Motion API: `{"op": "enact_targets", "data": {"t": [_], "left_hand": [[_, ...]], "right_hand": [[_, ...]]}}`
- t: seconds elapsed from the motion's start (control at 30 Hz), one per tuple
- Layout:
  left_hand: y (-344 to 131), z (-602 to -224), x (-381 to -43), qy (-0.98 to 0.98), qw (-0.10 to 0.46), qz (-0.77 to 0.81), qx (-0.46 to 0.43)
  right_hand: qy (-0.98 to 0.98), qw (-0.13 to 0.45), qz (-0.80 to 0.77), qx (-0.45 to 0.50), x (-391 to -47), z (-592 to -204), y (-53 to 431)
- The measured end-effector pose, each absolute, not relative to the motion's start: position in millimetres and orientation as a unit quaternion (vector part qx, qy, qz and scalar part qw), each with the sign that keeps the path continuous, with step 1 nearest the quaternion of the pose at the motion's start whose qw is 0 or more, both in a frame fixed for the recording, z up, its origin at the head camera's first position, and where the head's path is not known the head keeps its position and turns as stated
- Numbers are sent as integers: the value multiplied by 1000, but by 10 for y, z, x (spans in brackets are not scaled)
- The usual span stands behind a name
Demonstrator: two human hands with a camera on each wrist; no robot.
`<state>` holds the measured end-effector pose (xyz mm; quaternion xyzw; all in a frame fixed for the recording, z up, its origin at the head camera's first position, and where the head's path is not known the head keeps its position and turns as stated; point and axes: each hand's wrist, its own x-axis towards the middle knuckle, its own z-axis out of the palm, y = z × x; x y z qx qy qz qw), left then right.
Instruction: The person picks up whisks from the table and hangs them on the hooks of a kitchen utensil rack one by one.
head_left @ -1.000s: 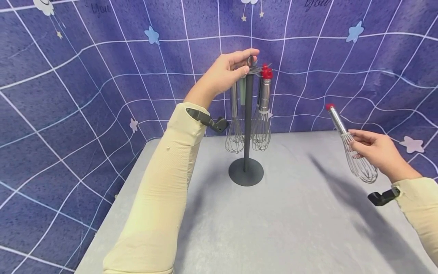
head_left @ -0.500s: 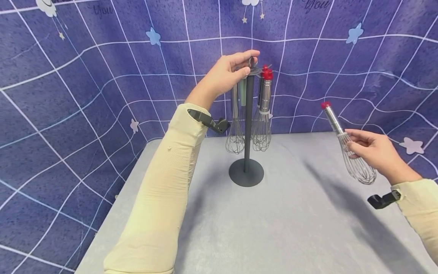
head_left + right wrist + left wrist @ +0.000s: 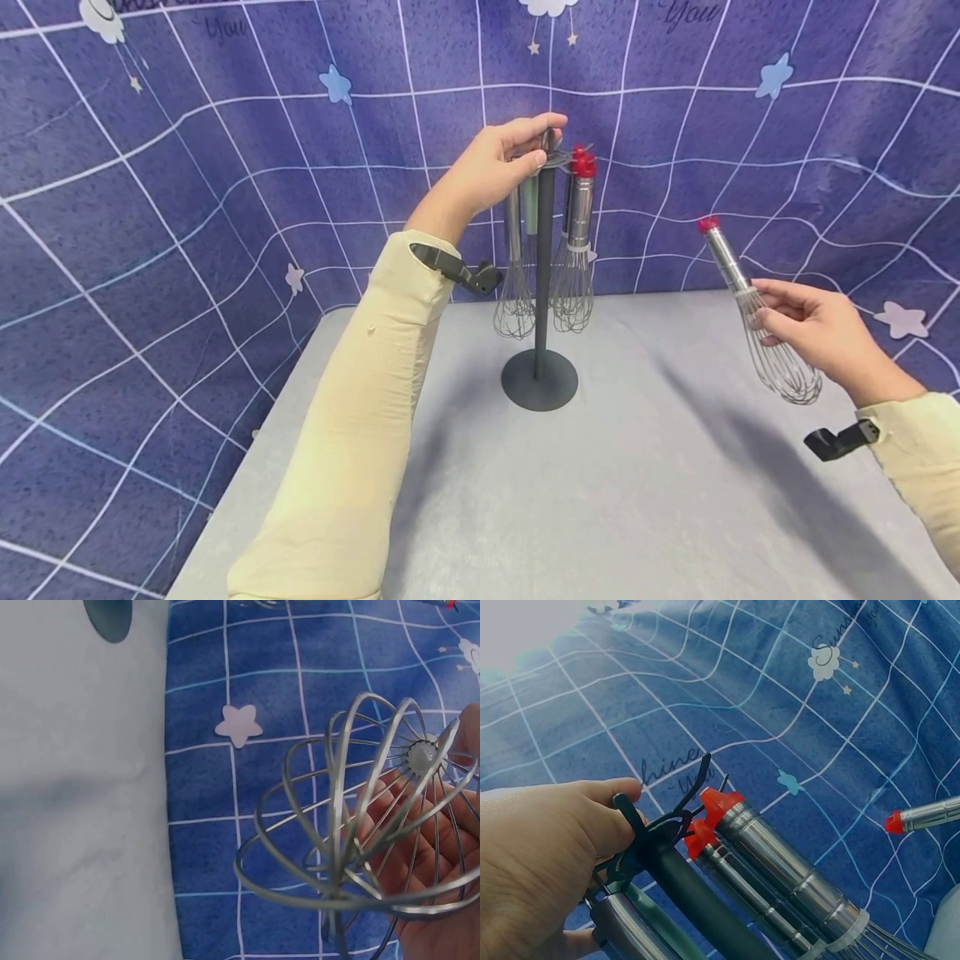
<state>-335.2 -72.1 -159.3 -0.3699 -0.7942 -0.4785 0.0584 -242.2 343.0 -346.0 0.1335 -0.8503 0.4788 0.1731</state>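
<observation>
My left hand grips the top of a dark grey utensil stand, thumb in front and fingers behind. From its hooks hang several wire whisks; a steel-handled whisk with a red end is on the right. To the left of the pole are another steel whisk and a pale green handle, partly hidden. Over at the right, my right hand pinches a whisk by its wires just below the handle. This whisk is tilted in the air, red end up and left, apart from the stand.
The stand's round base rests on a light grey table. Behind and to the left hangs a blue gridded cloth with stars. A dark camera mount sits on the right wrist.
The whisk in my right hand has shifted slightly left, and its red end has swung left and a little up. My left hand stays at the stand's top.
</observation>
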Motion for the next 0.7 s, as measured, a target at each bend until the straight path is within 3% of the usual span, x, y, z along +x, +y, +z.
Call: {"op": "enact_targets", "data": {"t": [0.7], "left_hand": [[-716,-1630,-3388,-788,84,-468,-392]], "right_hand": [[-827,205,491,181,-2359,-3308,3190]]}}
